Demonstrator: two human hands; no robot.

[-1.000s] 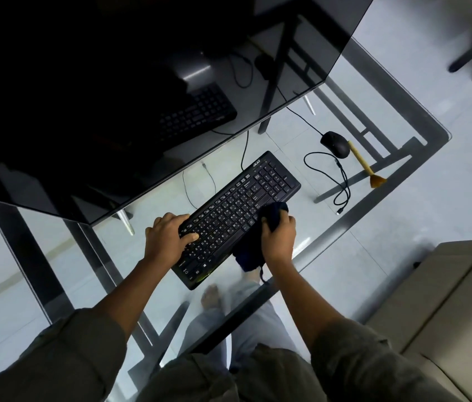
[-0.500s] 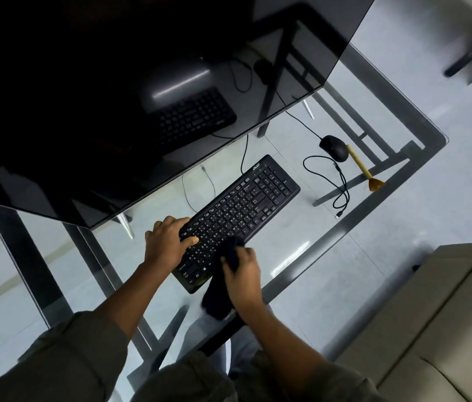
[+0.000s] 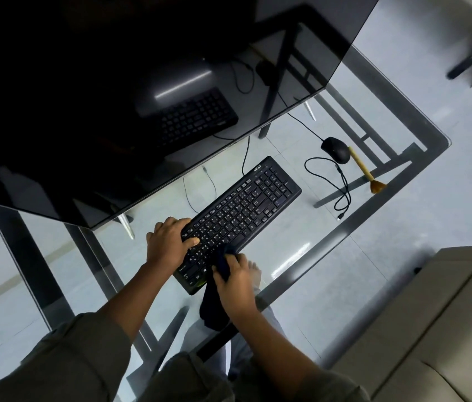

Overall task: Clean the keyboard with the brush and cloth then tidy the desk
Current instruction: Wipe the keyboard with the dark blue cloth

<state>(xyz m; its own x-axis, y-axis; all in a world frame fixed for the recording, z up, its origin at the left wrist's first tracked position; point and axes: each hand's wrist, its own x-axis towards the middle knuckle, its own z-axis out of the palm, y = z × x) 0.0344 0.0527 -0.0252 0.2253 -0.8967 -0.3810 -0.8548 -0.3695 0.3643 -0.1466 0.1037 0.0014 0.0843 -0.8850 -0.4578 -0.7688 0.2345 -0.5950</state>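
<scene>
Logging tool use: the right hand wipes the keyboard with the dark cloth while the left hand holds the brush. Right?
No: in the head view the left hand grips the keyboard; the brush lies beside the mouse. The right hand does hold the dark cloth.

Glass desk [image 3: 310, 236]: keyboard [image 3: 243, 210], mouse [image 3: 335, 150], brush [image 3: 365, 171]

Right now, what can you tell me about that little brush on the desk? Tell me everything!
The brush has a slim tan handle that looks wooden and a short fan of amber bristles. It lies flat on the glass desk. Its handle tip is right beside the black mouse, and its bristles point toward the desk's edge. Nobody is holding it.
</scene>
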